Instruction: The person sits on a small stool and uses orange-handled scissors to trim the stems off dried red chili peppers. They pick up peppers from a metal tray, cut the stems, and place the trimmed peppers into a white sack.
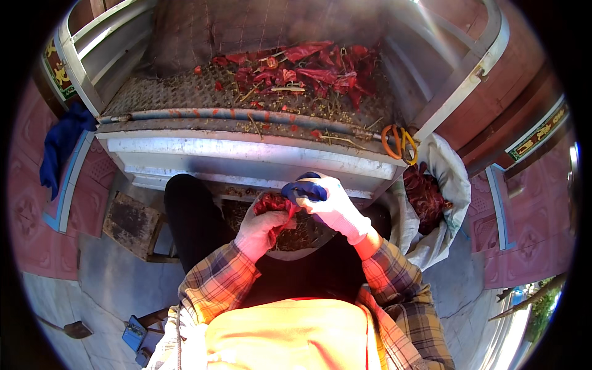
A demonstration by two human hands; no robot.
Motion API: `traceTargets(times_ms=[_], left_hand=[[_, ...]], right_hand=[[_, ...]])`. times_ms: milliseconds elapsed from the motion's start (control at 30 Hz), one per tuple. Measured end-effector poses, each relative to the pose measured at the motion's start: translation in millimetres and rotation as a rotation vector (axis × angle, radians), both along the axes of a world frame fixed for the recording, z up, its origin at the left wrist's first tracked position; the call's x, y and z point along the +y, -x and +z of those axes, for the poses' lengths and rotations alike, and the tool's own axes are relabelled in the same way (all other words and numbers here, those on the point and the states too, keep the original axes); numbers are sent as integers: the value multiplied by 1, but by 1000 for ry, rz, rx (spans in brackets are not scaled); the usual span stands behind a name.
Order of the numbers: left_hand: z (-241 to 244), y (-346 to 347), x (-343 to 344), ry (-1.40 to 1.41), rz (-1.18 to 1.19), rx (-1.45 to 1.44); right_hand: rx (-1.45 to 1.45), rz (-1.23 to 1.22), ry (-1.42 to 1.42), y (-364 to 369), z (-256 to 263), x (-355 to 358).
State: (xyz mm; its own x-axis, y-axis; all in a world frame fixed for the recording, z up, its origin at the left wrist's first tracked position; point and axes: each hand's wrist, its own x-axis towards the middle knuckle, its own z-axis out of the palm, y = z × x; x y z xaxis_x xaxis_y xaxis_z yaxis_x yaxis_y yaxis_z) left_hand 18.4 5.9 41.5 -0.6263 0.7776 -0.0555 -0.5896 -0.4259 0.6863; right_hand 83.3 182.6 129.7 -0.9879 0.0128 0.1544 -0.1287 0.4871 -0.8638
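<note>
My left hand (262, 227), in a pale knit glove, holds dark red dried chili peppers (272, 203) in front of my lap. My right hand (329, 201) wears a white glove with blue-coated fingers. Its fingertips close on the right end of the red pepper skin, and a bright red strip shows between the two hands. Below them, between my knees, a pale-rimmed container (291, 255) holds brown stems and scraps (309, 235). More red dried peppers (319, 69) lie heaped on the metal cargo bed (171, 95) ahead of me.
Scissors (393, 144) with orange and yellow handles rest at the bed's right front corner. A white woven sack (455, 185) with dark red peppers stands to the right. On the left are a worn wooden stool (132, 224) and a blue cloth (64, 143). A shovel head (77, 329) lies behind left.
</note>
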Motion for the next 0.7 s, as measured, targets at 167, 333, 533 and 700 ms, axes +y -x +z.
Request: traceTargets(times_ms=[167, 333, 533, 700], left_hand=[[-1, -6, 7, 59, 59, 176], [8, -9, 5, 95, 128, 310], [-1, -11, 3, 118, 145, 263], [-21, -9, 7, 189, 204, 376]], right_hand=[[448, -72, -491, -7, -20, -14], [522, -84, -494, -14, -10, -17], [393, -131, -396, -14, -20, -23], [76, -279, 145, -14, -42, -27]])
